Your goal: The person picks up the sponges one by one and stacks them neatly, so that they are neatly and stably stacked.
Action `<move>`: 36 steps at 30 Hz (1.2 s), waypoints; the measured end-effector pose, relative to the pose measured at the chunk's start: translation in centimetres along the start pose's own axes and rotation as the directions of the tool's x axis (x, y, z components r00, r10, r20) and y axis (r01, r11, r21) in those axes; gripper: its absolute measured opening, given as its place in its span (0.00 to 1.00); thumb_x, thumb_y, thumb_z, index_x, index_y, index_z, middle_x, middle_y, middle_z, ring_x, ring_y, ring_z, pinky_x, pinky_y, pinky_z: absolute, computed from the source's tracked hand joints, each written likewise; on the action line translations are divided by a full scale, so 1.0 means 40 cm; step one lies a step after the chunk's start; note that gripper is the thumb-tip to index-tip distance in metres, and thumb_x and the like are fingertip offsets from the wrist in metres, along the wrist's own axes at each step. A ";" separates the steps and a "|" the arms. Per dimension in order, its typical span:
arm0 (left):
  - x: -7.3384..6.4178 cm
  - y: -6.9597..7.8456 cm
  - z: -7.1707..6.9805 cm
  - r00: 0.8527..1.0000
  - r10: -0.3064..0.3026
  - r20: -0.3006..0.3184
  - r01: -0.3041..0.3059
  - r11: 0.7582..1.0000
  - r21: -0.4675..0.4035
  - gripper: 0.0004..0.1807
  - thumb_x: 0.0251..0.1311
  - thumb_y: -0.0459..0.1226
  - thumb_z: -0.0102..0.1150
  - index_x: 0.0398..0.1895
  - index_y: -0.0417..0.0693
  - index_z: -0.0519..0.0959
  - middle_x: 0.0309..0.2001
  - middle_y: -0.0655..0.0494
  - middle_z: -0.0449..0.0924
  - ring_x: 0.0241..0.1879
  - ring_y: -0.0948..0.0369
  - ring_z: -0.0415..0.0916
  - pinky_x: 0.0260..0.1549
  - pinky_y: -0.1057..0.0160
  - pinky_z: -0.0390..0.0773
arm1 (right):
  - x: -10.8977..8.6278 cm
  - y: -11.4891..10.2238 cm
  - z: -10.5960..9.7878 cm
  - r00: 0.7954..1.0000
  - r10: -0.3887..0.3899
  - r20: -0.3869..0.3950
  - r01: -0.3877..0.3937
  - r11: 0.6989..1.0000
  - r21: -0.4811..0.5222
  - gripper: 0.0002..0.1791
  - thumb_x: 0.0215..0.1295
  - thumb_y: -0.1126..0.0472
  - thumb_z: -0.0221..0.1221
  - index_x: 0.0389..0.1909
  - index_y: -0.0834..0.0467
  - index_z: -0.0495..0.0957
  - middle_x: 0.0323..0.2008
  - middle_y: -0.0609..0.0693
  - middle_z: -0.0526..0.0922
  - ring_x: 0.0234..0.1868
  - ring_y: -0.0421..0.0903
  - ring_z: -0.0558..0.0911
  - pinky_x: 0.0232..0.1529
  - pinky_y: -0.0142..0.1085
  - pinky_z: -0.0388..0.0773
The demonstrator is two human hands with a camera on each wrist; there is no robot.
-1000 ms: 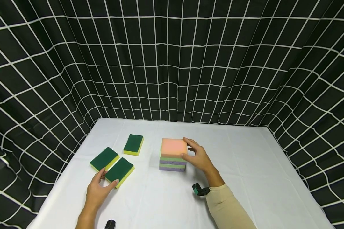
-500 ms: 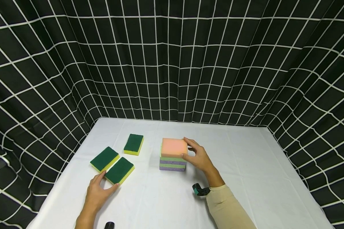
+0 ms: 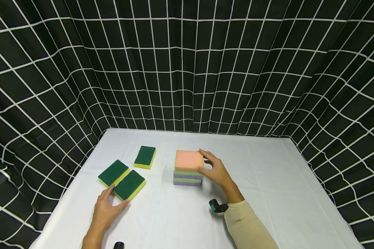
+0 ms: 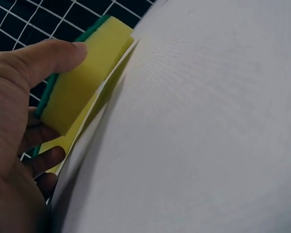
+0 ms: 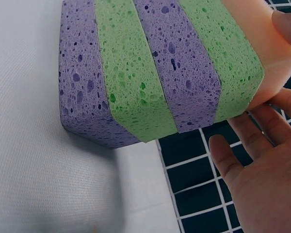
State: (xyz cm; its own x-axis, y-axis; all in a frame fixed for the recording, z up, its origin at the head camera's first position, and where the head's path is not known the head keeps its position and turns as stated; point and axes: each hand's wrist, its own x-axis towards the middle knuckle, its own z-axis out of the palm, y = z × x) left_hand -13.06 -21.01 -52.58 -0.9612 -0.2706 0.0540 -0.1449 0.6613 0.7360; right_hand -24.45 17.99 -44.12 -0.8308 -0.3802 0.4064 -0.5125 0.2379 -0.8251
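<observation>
In the head view, my left hand (image 3: 105, 211) holds a green-and-yellow scouring sponge (image 3: 129, 185) between thumb and fingers. Its thumb lies against the yellow side of that sponge (image 4: 85, 80) in the left wrist view; the far fingertips are partly hidden. A peach sponge (image 3: 189, 160) tops a stack of green sponges (image 5: 131, 73) and purple sponges (image 5: 82, 73). My right hand (image 3: 217, 172) grips the peach sponge from its right side, thumb at the near edge and fingers at the far one. The stack's lower layers stand beside the lower fingers.
Two more green-and-yellow sponges lie flat: one (image 3: 113, 172) close beside the held one, another (image 3: 145, 156) farther back. A white cloth (image 3: 252, 159) covers the table. Black curtains (image 3: 187, 62) with white grid lines surround its back and sides.
My left thumb has shifted slightly toward me, from over the sponge's near corner to its side. My right hand and the sponge stack have not visibly moved.
</observation>
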 end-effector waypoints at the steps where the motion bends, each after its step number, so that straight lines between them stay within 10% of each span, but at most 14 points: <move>1: 0.000 0.001 0.000 1.000 0.006 -0.012 -0.007 1.000 -0.017 0.49 0.47 0.45 0.75 0.69 0.35 0.60 0.61 0.34 0.64 0.63 0.37 0.57 0.59 0.39 0.56 | 0.000 0.000 -0.001 1.000 -0.002 -0.001 0.002 1.000 -0.001 0.36 0.55 0.71 0.66 0.65 0.72 0.65 0.61 0.67 0.70 0.58 0.63 0.71 0.54 0.61 0.67; 23: 0.029 0.096 -0.078 0.964 0.230 -0.131 -0.255 0.940 -0.228 0.44 0.48 0.32 0.73 0.70 0.38 0.63 0.58 0.45 0.69 0.51 0.56 0.64 0.45 0.68 0.66 | 0.000 -0.006 -0.007 1.000 0.010 0.015 -0.009 1.000 -0.021 0.35 0.55 0.70 0.66 0.64 0.72 0.66 0.59 0.66 0.72 0.58 0.63 0.72 0.54 0.60 0.68; 36: 0.090 0.179 -0.085 0.944 0.316 -0.093 -0.329 0.901 -0.282 0.42 0.51 0.33 0.71 0.71 0.44 0.63 0.58 0.46 0.69 0.54 0.53 0.66 0.49 0.54 0.68 | -0.003 -0.012 -0.009 0.999 0.029 0.023 -0.029 0.999 -0.022 0.36 0.55 0.70 0.66 0.66 0.71 0.65 0.61 0.66 0.71 0.59 0.63 0.71 0.55 0.60 0.67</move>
State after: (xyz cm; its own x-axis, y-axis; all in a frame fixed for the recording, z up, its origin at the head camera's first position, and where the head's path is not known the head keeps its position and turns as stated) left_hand -16.74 -19.63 -44.82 -0.9316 -0.1118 0.3460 0.2518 0.4879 0.8358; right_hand -24.20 18.22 -43.64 -0.8402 -0.3934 0.3731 -0.4932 0.2686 -0.8274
